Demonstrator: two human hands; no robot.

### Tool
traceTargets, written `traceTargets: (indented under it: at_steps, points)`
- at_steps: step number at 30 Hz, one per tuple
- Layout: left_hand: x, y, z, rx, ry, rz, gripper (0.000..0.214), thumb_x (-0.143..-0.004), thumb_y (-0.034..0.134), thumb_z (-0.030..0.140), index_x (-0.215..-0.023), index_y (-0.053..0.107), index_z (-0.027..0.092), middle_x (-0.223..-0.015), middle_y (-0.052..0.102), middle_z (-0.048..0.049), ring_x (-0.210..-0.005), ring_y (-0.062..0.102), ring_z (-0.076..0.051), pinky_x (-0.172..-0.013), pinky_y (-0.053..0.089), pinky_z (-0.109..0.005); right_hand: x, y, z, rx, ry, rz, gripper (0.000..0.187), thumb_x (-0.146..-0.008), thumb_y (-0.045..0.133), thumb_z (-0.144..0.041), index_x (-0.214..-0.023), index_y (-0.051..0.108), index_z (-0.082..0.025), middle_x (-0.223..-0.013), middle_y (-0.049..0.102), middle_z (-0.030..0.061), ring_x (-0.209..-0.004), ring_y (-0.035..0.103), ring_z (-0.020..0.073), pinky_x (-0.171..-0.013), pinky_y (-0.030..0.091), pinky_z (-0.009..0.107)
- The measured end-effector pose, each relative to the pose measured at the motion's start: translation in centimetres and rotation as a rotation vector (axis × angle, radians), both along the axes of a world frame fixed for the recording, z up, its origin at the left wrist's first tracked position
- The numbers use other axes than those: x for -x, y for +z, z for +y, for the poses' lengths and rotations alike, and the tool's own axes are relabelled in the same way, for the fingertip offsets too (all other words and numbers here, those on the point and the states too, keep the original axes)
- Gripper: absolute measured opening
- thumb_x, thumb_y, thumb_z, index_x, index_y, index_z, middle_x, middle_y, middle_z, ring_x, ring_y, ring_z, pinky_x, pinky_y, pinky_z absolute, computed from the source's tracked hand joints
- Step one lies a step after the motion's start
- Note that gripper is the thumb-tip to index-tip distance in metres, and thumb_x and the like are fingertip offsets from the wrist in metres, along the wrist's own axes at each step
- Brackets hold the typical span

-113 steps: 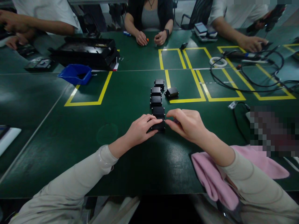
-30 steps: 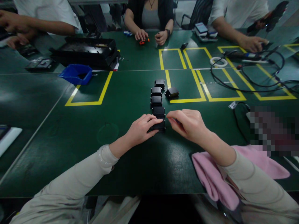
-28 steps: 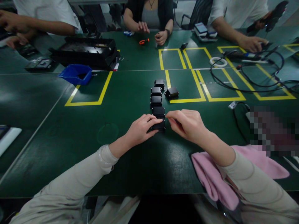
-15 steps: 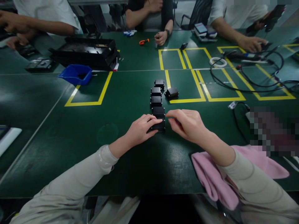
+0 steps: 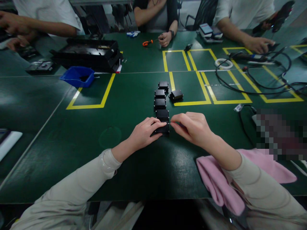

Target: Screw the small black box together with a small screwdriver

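Observation:
Thumb and fingers of my left hand (image 5: 144, 133) are closed around the nearest small black box (image 5: 164, 129), which lies on the green table. Several like it stretch away in a line, the one just beyond being another black box (image 5: 162, 114). Small bright spots, perhaps screws, show at their corners. My right hand (image 5: 195, 128) is pinched at the right side of the nearest box, around its upper right corner. Whatever sits between those fingertips is too small to make out. To the right of the line lies a tilted black box (image 5: 177, 95), touched by neither hand.
A pink cloth (image 5: 220, 179) lies under my right forearm. Farther off are a blue scoop-shaped bin (image 5: 78, 76), black trays (image 5: 88, 57), an orange-handled tool (image 5: 147, 42) and black cables (image 5: 249, 92). Several people sit across the table; one person's hand (image 5: 165, 39) rests on it.
The thumb and forefinger of my right hand have come together at the box's corner. My left hand stays in place on the box.

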State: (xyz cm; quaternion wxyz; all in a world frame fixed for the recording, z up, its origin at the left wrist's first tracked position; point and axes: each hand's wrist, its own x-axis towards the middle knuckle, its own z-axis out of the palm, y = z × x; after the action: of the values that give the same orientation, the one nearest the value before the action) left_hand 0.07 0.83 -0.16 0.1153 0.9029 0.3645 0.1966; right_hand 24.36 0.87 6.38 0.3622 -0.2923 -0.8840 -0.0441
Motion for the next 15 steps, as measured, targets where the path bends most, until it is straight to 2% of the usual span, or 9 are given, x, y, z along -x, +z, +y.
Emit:
traceTargets:
  at_steps: [5, 10, 15]
  points:
    - [-0.02, 0.04, 0.0, 0.016, 0.001, 0.004, 0.041, -0.098, 0.064, 0.027, -0.138, 0.055, 0.023, -0.128, 0.063, -0.0099, -0.113, 0.06, -0.027, -0.095, 0.055, -0.043, 0.03, -0.11, 0.01, 0.025, -0.004, 0.017, 0.02, -0.103, 0.046, -0.019, -0.093, 0.064, -0.018, -0.065, 0.065, -0.0013, -0.053, 0.051, 0.0102, -0.058, 0.037, 0.024]
    - [-0.06, 0.05, -0.03, 0.007, 0.003, 0.0, 0.04, -0.099, 0.064, 0.028, -0.138, 0.055, 0.023, -0.127, 0.063, -0.0095, -0.113, 0.06, -0.027, -0.095, 0.055, -0.042, -0.11, -0.06, 0.04, 0.011, 0.008, 0.001, 0.022, -0.104, 0.05, -0.027, -0.09, 0.063, -0.018, -0.061, 0.061, -0.0017, -0.052, 0.052, 0.0115, -0.057, 0.038, 0.025]
    - [-0.05, 0.07, -0.05, 0.001, 0.003, -0.002, 0.041, -0.098, 0.063, 0.027, -0.138, 0.055, 0.024, -0.126, 0.064, -0.0093, -0.113, 0.061, -0.027, -0.094, 0.055, -0.042, 0.02, -0.31, -0.04, 0.049, -0.011, 0.06, 0.018, -0.098, 0.046, -0.015, -0.103, 0.063, -0.018, -0.067, 0.067, -0.0013, -0.053, 0.057, 0.0119, -0.059, 0.042, 0.025]
